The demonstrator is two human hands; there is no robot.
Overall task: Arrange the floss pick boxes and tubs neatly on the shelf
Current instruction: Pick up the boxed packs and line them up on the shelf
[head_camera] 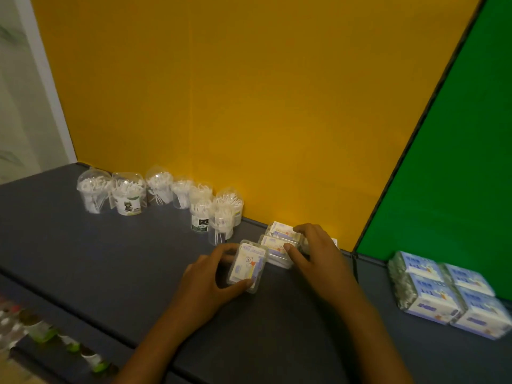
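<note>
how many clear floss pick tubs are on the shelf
8 that I can make out, all along the yellow wall: four in a row at the left, four clustered to their right. Overlap may hide more.

Person, head view: two bare forearms entering from the near edge; left hand [206, 275] and right hand [318, 254] both ungloved, fingers slender, nails short; no sleeve reaches the visible forearms; wrists and fingers bare of any visible band; lighting dim, finer detail blurred
</note>
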